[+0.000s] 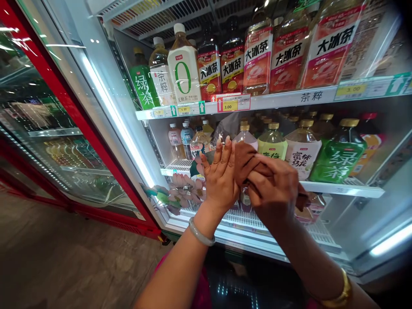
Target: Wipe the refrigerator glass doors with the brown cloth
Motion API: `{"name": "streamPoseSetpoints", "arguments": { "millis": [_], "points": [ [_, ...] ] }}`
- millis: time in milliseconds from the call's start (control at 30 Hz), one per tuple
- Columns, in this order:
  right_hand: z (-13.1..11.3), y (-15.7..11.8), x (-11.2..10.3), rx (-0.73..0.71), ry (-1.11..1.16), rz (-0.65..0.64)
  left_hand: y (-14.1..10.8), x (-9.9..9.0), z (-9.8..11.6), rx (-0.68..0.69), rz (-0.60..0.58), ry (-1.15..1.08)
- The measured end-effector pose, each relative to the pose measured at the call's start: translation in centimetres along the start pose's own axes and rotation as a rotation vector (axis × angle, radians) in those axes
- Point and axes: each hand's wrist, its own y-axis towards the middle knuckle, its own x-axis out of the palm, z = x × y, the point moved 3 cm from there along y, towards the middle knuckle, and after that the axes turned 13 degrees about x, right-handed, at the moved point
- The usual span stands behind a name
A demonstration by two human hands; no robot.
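Observation:
My left hand (220, 180), with a pale bangle (201, 234) on its wrist, is raised in front of the fridge with its fingers stretched out and spread. Its thumb side is close against a brown cloth (245, 161); I cannot tell whether the palm presses on glass. My right hand (275, 184) grips that cloth in bent fingers, and part of it hangs out below the hand. Pink flower decorations (185, 191) show left of my left hand. Behind both hands stand drink bottles, among them a yellow-green one (273, 143) and a green one (339, 154).
An upper shelf (273, 101) with price tags carries large tea bottles (184, 68). The lower shelf edge (347, 189) runs behind my hands. To the left, a red door frame (96, 128) borders another lit fridge. Grey floor (64, 253) lies at lower left.

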Motion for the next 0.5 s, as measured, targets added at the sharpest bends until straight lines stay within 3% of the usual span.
{"name": "streamPoseSetpoints", "arguments": {
  "millis": [233,333,500],
  "points": [
    [4.4,3.1,-2.5,0.087,0.004,0.185,-0.7,-0.1,-1.4,-0.02,0.025,0.023],
    [3.1,2.4,-1.9,0.075,-0.013,0.163,-0.8,-0.1,-1.5,-0.028,0.009,0.009],
    [-0.8,-0.4,0.1,0.002,-0.034,-0.008,-0.7,-0.3,-1.3,-0.039,-0.014,0.014]
  ]
}}
